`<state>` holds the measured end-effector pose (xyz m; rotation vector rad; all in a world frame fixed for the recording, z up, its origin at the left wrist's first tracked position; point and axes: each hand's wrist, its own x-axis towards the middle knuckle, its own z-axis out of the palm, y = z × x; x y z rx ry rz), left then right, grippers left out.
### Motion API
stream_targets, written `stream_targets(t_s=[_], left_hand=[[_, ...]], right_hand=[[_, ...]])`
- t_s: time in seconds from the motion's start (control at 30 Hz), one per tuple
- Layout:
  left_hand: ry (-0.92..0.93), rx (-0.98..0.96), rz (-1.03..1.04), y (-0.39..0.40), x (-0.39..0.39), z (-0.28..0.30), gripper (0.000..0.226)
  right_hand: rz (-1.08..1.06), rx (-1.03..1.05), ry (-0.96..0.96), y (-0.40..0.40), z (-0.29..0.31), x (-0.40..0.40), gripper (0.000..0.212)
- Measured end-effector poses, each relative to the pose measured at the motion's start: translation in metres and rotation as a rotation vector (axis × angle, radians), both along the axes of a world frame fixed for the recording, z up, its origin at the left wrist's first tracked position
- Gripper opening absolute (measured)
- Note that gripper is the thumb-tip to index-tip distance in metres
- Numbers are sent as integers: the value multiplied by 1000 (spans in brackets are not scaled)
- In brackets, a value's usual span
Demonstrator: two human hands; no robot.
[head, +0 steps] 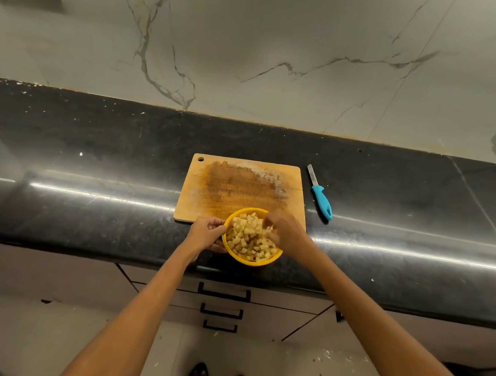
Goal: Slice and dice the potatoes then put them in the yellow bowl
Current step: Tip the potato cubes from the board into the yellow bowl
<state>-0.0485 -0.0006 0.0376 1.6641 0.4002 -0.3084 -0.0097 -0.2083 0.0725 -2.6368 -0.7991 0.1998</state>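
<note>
Head view: yellow bowl (263, 260) beyond cutting board's (209, 189) near edge.

Your left hand (206, 232) grips the rim of the yellow bowl (258, 259), heaped with diced potatoes (247, 237), at the bench (83, 199) edge. Your right hand (285, 231) reaches into it. A blue knife (321, 199) lies beside the cutting board (240, 187).

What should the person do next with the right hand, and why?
Probably release any last pieces into the yellow bowl and withdraw the right hand: the diced potato fills the bowl, the cutting board shows only residue, and the left hand steadies the rim.
</note>
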Motion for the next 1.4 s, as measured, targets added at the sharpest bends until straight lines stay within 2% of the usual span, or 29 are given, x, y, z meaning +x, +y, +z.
stream_targets(t_s=[0.07, 0.13, 0.23, 0.33, 0.43, 0.5, 0.57, 0.7, 0.8, 0.97, 1.17, 1.4], left_hand=[[3, 0, 9, 0, -1, -2, 22], [3, -1, 7, 0, -1, -1, 22], [-1, 8, -4, -1, -1, 2, 18], [-13, 16, 7, -2, -2, 2, 16], [-19, 15, 14, -2, -2, 0, 17], [-12, 9, 11, -2, -1, 0, 16], [-11, 4, 10, -1, -1, 1, 16], [-18, -10, 2, 0, -1, 0, 16], [-36, -13, 15, 0, -1, -1, 15], [-41, -9, 3, 0, -1, -2, 13], [-49, -15, -4, 1, -2, -3, 13], [-45, -13, 10, 1, -1, -5, 16]], right_hand=[[-79, 66, 18, 2, -4, 8, 14], [-108, 39, 57, 9, -12, 9, 20], [-72, 114, -37, 13, -16, 1, 23], [-147, 300, -191, 11, -13, -4, 16], [-126, 273, -146, 8, -15, -8, 5], [-179, 271, -137, 9, -16, -8, 20], [-226, 358, -186, 13, -14, -9, 19], [-178, 208, -120, 17, -23, -13, 13], [-167, 179, -104, 23, -30, -15, 23], [-67, 104, -100, 31, -30, -16, 22], [-36, 196, -54, 23, -34, -15, 14], [-103, 239, -76, 3, -35, -6, 6]])
